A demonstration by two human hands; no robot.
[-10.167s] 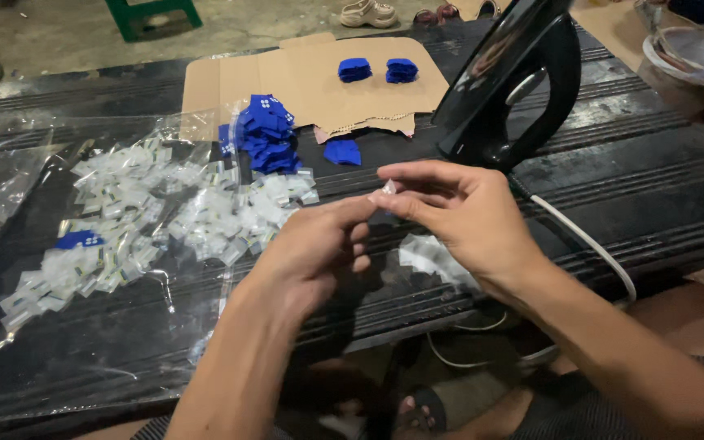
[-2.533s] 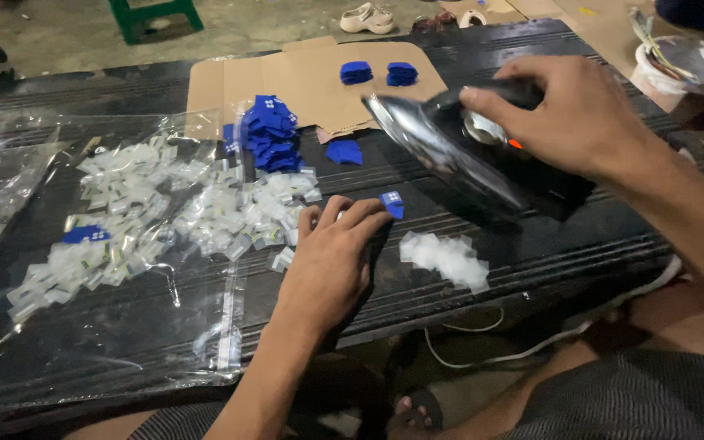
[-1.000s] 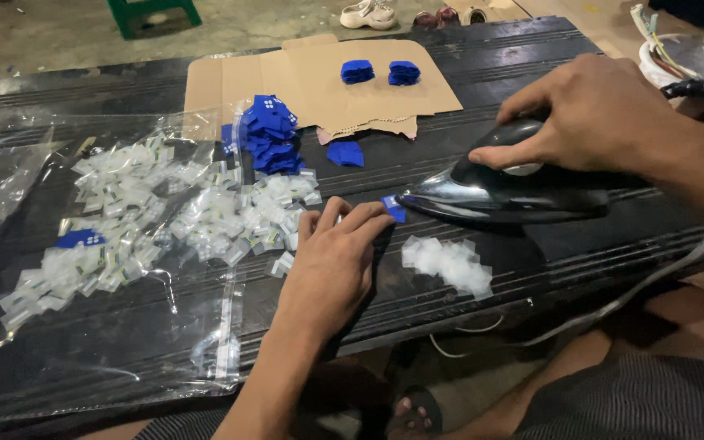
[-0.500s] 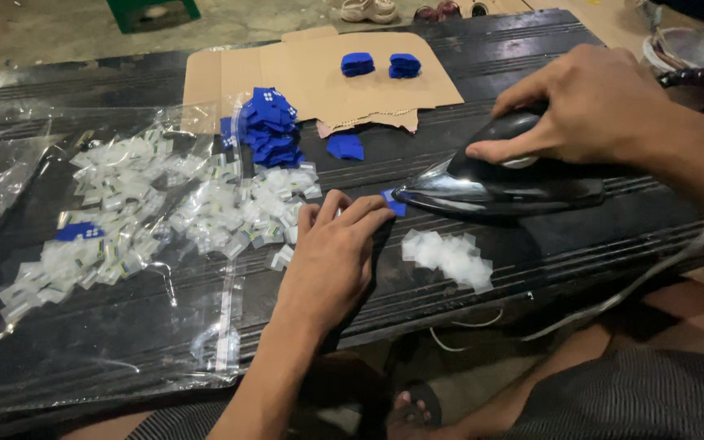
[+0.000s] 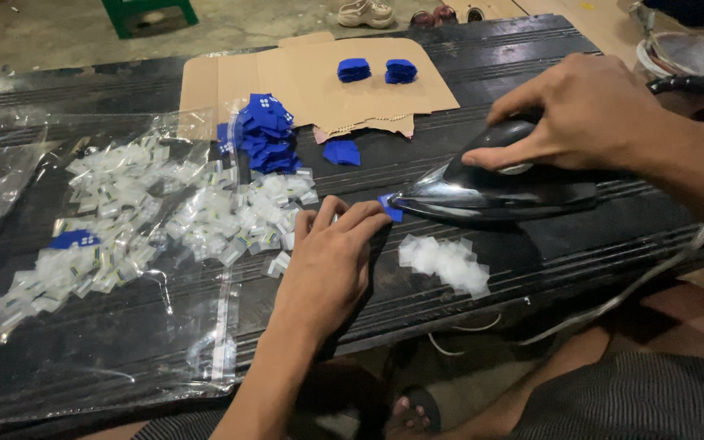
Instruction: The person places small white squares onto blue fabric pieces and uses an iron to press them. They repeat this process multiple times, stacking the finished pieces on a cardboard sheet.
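- A dark ridged tabletop (image 5: 531,49) stands over a dusty floor, with a flat piece of cardboard (image 5: 319,81) lying at the back.
- The right hand (image 5: 588,114) is wrapped tight around the handle of a black iron (image 5: 499,191), which lies flat on the tabletop.
- The tip of the iron sits on a small blue piece (image 5: 390,207).
- The left hand (image 5: 332,261) lies flat and open, and its fingertips (image 5: 368,216) hold that blue piece still.
- A heap of blue pieces (image 5: 266,134) and lots of small clear bags (image 5: 238,216) lie on a plastic sheet (image 5: 124,326) to the left.
- More little clear bags (image 5: 446,262) sit just under the iron.
- To do this well, I think the fingers must stay away from the hot tip, and the press should be short and steady.
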